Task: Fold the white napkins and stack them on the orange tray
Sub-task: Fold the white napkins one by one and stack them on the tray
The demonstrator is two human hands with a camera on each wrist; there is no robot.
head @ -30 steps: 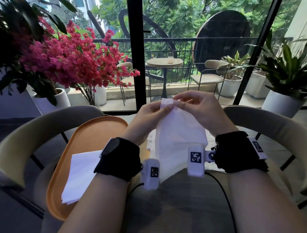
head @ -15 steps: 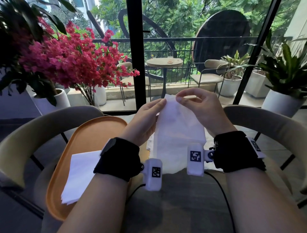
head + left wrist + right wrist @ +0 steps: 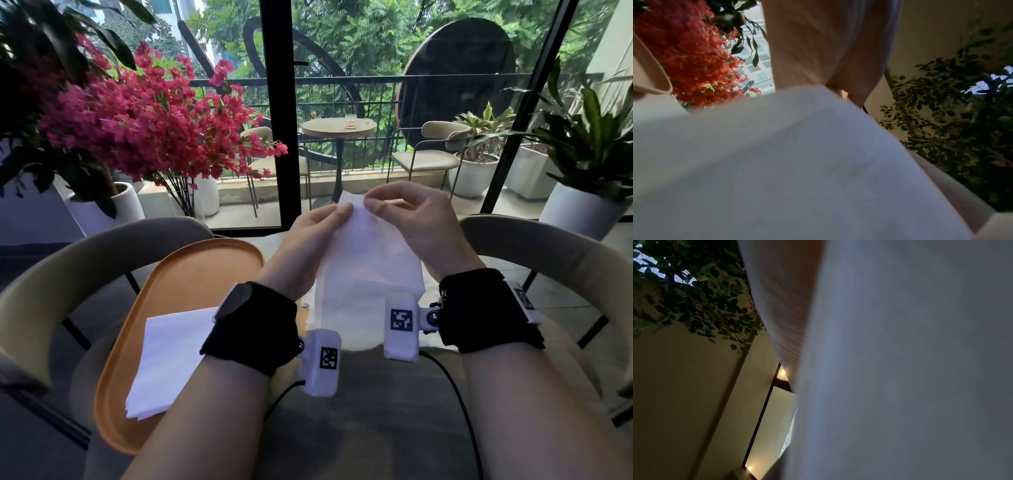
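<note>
Currently both my hands are up in front of me over the table, holding one thin white paper napkin (image 3: pixel 368 274) by its top edge. My left hand (image 3: pixel 308 245) pinches the upper left part, thumb and fingertips closed on the paper; my right hand (image 3: pixel 416 228) pinches the upper right part just beside it, fingers curled. The two grips nearly meet at the top, so the sheet hangs as a long narrow panel, its lower end draping down between my wrists. I judge that holding it by the top lets its own weight pull it straight before the next fold.

Left wrist view: blurred white paper fills most of the picture, part of the hand above it. Right wrist view: mostly paper, close and dim; the fingers don't show there.

Oval orange tray (image 3: pixel 191 274) lies to my left on the grey table (image 3: pixel 376 428). A stack of folded white napkins (image 3: pixel 168 359) sits on its near half, partly under my left forearm. The far half of the tray is bare orange, but the next piece probably belongs on the existing pile.

More white paper lies on the table beneath the hanging sheet; I cannot tell how many sheets.

Judgement: mid-fold; this napkin is not yet ready for the tray.
</note>
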